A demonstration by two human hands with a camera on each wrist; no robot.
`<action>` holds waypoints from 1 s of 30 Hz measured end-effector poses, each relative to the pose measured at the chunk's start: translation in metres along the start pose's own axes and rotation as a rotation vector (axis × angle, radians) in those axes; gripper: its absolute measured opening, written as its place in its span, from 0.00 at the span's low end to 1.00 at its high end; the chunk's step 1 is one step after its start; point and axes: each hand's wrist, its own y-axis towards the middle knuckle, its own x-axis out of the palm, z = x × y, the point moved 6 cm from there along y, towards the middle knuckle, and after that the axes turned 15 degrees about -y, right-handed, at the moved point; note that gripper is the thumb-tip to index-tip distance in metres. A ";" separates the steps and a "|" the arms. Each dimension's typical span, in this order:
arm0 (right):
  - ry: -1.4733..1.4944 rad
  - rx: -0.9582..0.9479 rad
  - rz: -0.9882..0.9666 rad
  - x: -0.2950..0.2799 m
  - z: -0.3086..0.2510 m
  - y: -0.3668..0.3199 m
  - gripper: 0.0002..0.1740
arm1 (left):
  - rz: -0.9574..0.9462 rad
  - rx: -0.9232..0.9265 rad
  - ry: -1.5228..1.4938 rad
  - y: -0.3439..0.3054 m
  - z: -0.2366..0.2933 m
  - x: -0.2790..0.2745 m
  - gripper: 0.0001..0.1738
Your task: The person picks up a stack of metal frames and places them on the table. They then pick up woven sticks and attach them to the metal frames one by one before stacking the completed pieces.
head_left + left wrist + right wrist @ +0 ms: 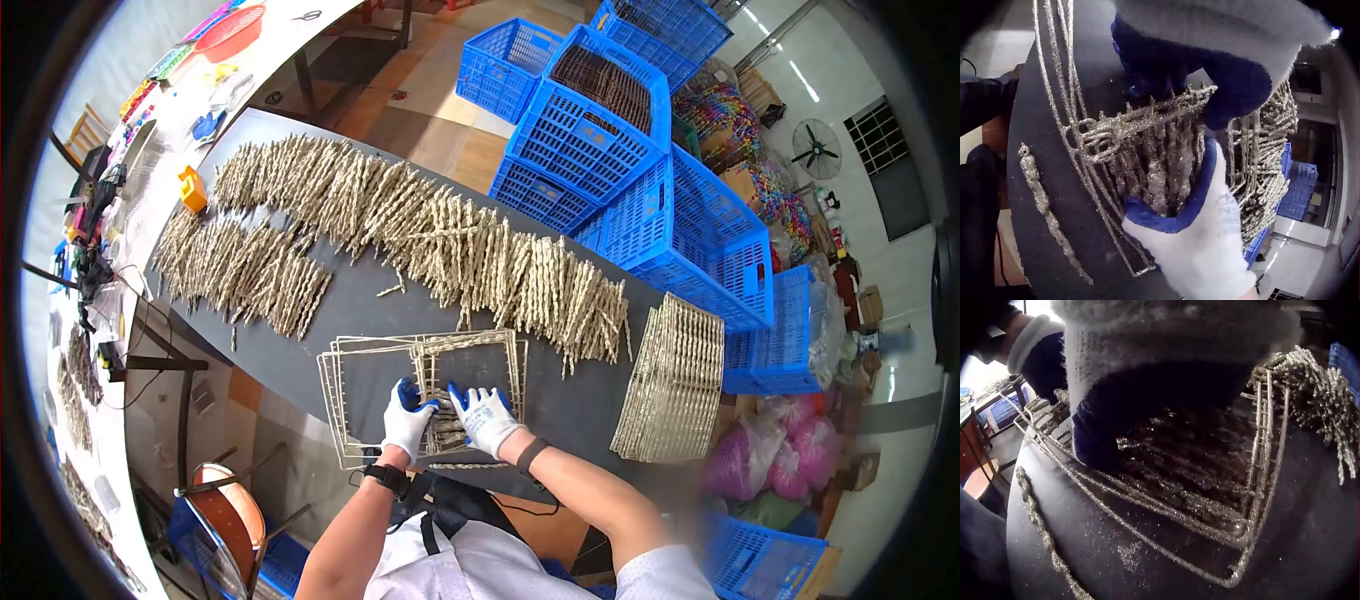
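Gripping a bundle of glitter sticks from both sides, the person works at the near edge of a dark worktop. The left hand and right hand wear white knit gloves with blue-coated palms. The bundle lies between them, on top of several square glitter wire frames that lie overlapping flat on the worktop.

In the left wrist view the left hand has its blue fingers curled over a single stick lying crosswise on the upper end of the bundle, so that grip is clenched on the sticks. The right hand cups the lower end with its thumb wrapped round the side, also grasping the bundle. In the right wrist view the right hand covers most of the sticks, and the frames' corner wires show beside it.

One loose twisted stick lies on the worktop just beside the frames, near the edge closest to the person.

Farther back, a long row of twisted glitter sticks runs across the worktop, with a shorter row in front of it to the left. An orange block sits at the far left end. A stack of finished frames rests at the right end. Blue plastic crates stand piled on the floor beyond.
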 end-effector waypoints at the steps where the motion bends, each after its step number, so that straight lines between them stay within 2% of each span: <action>1: -0.001 0.009 0.038 0.002 -0.001 -0.001 0.58 | -0.036 -0.019 -0.029 0.001 -0.001 0.001 0.39; 4: -0.001 0.004 0.013 0.013 -0.006 0.001 0.57 | -0.103 -0.047 -0.034 0.008 -0.001 0.000 0.41; 6: 0.008 0.016 0.024 0.017 -0.006 0.003 0.57 | -0.146 -0.078 -0.147 0.013 0.000 0.000 0.41; 8: 0.018 0.026 0.031 0.017 -0.004 0.004 0.56 | -0.203 -0.201 -0.181 0.014 0.007 0.004 0.41; 10: 0.137 -0.006 -0.023 0.021 0.002 0.007 0.55 | -0.179 -0.180 -0.137 0.011 0.014 0.006 0.41; 12: 0.203 -0.023 -0.024 0.018 0.010 0.009 0.54 | -0.099 -0.029 0.273 0.011 0.022 0.005 0.44; 13: 0.203 -0.039 -0.035 0.017 0.011 0.009 0.54 | -0.053 0.020 0.309 0.003 0.031 0.008 0.42; 16: 0.184 -0.044 -0.035 0.014 0.009 0.006 0.54 | -0.005 0.043 0.319 -0.008 0.037 0.011 0.41; 17: 0.169 -0.030 -0.025 0.014 0.007 0.005 0.54 | 0.046 0.125 0.334 -0.012 0.031 0.010 0.35; 18: 0.168 -0.033 -0.022 0.015 0.003 0.004 0.54 | 0.050 0.126 0.335 -0.017 0.026 0.005 0.35; 21: 0.197 0.186 0.023 0.017 0.008 -0.003 0.55 | 0.112 0.181 0.145 -0.029 0.009 -0.011 0.26; 24: 0.059 0.273 0.093 0.027 -0.004 0.004 0.53 | 0.142 0.269 0.368 -0.030 0.001 -0.006 0.29; 25: 0.012 0.321 0.137 0.034 -0.008 0.008 0.52 | 0.117 0.217 0.363 -0.027 0.000 -0.005 0.31; 26: 0.007 0.323 0.138 0.038 -0.012 0.012 0.52 | 0.117 0.220 0.358 -0.027 0.006 -0.002 0.31; 28: -0.012 0.378 0.088 0.045 -0.015 0.019 0.53 | 0.134 0.242 0.549 -0.030 0.018 0.002 0.32; 30: 0.150 0.297 0.076 0.025 -0.003 0.007 0.53 | 0.137 0.251 0.559 -0.031 0.025 0.002 0.31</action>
